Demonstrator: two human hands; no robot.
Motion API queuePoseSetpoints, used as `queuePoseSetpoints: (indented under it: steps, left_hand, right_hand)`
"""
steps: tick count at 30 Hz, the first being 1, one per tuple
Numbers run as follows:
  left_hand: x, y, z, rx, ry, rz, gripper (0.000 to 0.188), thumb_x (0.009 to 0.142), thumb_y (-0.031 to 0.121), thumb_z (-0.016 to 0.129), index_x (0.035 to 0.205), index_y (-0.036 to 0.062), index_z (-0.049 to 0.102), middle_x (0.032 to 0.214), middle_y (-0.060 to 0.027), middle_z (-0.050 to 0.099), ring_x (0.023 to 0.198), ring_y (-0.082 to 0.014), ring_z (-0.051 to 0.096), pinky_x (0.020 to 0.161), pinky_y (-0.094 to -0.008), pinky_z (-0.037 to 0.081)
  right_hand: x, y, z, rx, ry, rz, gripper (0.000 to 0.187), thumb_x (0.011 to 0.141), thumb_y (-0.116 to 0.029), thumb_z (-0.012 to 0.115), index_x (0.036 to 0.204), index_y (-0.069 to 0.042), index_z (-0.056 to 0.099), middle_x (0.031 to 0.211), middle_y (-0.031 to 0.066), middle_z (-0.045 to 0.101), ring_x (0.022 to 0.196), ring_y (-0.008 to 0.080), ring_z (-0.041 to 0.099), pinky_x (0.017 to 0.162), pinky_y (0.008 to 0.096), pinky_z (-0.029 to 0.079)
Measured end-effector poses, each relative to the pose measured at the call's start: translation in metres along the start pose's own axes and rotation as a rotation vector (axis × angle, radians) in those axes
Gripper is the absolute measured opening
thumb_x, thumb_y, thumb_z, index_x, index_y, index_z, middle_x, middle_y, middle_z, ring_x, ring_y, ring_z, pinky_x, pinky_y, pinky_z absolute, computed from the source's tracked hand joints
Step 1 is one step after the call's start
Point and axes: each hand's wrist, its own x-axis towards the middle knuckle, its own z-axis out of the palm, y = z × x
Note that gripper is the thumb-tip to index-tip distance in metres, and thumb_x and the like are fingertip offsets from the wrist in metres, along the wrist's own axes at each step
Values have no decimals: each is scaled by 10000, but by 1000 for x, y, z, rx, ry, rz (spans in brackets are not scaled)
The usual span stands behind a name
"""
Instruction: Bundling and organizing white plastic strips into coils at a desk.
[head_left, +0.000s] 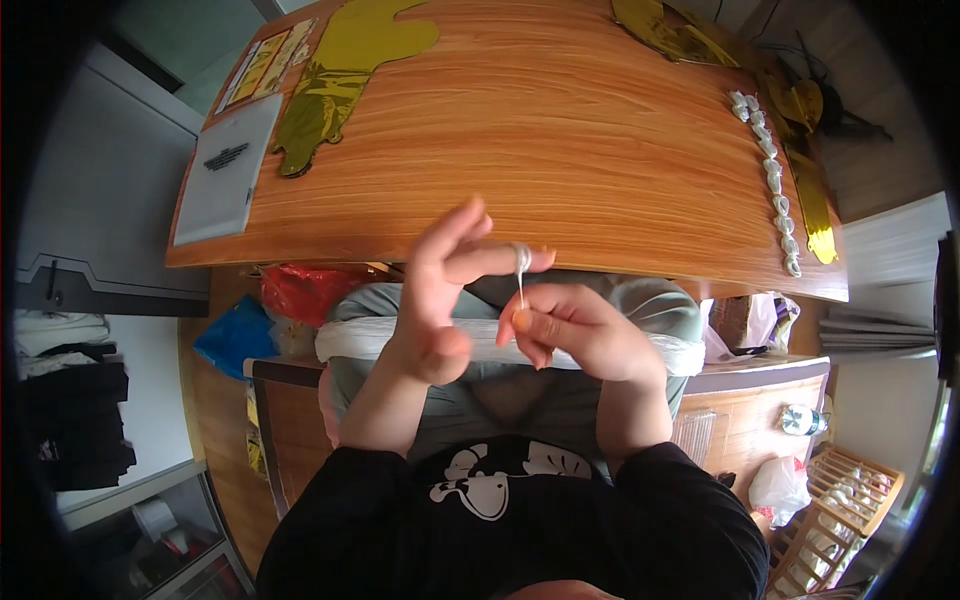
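Just below the near edge of the desk [560, 150], the left hand [440, 300] is open, white ribbon [521, 262] wrapped around its index finger. The right hand [575, 335] pinches the ribbon's hanging end.

White ribbon [521, 262] looped around left hand [440, 300], right hand [575, 335] pinching.

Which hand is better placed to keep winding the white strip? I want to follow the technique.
Probably the right hand: its fingers pinch the free end of the white strip, already looped around the left hand's finger.
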Motion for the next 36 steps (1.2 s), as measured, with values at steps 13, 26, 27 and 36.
queuePoseSetpoints:
  steps: [13, 26, 27, 36]
  left_hand:
    - [-16, 7, 24, -503, 97, -36, 910, 855, 761, 307, 1364, 7, 308, 1190, -193, 607, 1040, -232, 612, 997, -418, 357]
    - [-31, -22, -3, -897, -95, 120, 811, 898, 688, 353, 1365, 26, 310, 846, -134, 632, 761, -254, 596, 820, -374, 450]
    - [-42, -35, -13, -655, -65, 189, 786, 908, 670, 363, 1344, 17, 338, 792, -118, 627, 708, -263, 599, 788, -375, 464]
    - [-17, 2, 20, -724, -32, 108, 629, 945, 556, 402, 1265, 17, 341, 971, -148, 586, 823, -275, 556, 786, -406, 442]
  right_hand:
    - [-10, -1, -10, 45, -58, -77, 212, 994, -168, 477, 930, -3, 593, 801, 7, 568, 674, 85, 531, 645, 234, 419]
    - [-27, -15, -6, 64, -52, -172, 237, 1003, -173, 463, 865, -8, 562, 729, -3, 530, 618, 73, 467, 582, 217, 384]
    - [-28, -16, -5, 133, -46, -267, 238, 1005, -172, 458, 857, -13, 558, 718, -5, 527, 614, 75, 468, 577, 217, 382]
    - [-42, -22, -25, -155, 61, -182, 257, 1003, -245, 471, 874, -40, 556, 798, -27, 542, 703, 63, 458, 617, 230, 387]
